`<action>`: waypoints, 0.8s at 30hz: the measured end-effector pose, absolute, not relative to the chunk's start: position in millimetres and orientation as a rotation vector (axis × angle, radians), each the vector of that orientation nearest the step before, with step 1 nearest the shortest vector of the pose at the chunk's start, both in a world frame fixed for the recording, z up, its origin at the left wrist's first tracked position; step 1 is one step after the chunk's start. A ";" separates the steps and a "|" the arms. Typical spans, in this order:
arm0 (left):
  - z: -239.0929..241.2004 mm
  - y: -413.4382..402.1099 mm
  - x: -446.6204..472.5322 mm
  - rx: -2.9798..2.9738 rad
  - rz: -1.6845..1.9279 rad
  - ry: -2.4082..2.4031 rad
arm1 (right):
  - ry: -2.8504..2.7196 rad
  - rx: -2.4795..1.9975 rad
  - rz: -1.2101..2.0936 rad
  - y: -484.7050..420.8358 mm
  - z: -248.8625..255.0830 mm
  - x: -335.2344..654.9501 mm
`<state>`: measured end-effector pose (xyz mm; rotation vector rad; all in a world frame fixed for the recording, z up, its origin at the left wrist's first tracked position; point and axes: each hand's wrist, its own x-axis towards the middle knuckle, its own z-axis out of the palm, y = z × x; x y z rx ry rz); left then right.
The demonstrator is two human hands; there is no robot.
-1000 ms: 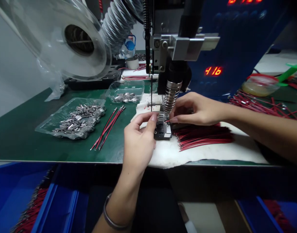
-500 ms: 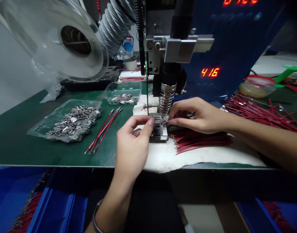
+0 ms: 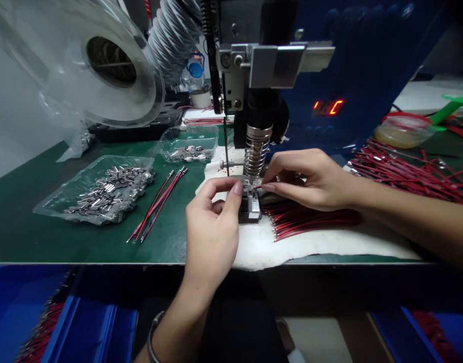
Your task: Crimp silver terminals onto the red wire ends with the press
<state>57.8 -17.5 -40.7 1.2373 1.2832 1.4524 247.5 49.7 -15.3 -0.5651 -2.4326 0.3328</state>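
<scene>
My left hand [image 3: 213, 224] is at the left side of a small metal fixture [image 3: 253, 204], thumb and forefinger closed together. Whatever lies between those fingertips is hidden or too small to make out. From the right, my right hand [image 3: 312, 179] pinches a red wire [image 3: 257, 187], its end pointing into the fixture. Directly above stands the spring-wrapped head [image 3: 258, 146] of a blue machine [image 3: 352, 60]. Below my right hand, a bundle of red and black wires [image 3: 310, 222] lies on a white cloth [image 3: 261, 249].
On the left are a clear tray of metal connectors [image 3: 110, 189], a smaller tray [image 3: 189, 146] and several finished-looking leads [image 3: 157, 204]. A heap of red wires [image 3: 412, 174] lies at right. A large clear reel [image 3: 144, 96] overhangs the upper left. Blue bins [image 3: 91, 322] sit below the table edge.
My left hand has shifted slightly right over the fixture, covering more of it. My right hand keeps its pinch on the wire. The view has moved a little, and the red display reads differently.
</scene>
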 end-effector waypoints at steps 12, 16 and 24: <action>-43.9 -19.8 58.3 1.314 1.460 1.356 | -2.454 -0.442 0.201 50.5 -18.8 247.6; -43.7 -19.6 58.5 1.350 1.461 1.361 | -2.465 -0.443 0.196 50.5 -19.2 248.4; -44.0 -19.8 59.4 1.340 1.457 1.380 | -2.470 -0.417 0.180 49.2 -22.6 246.6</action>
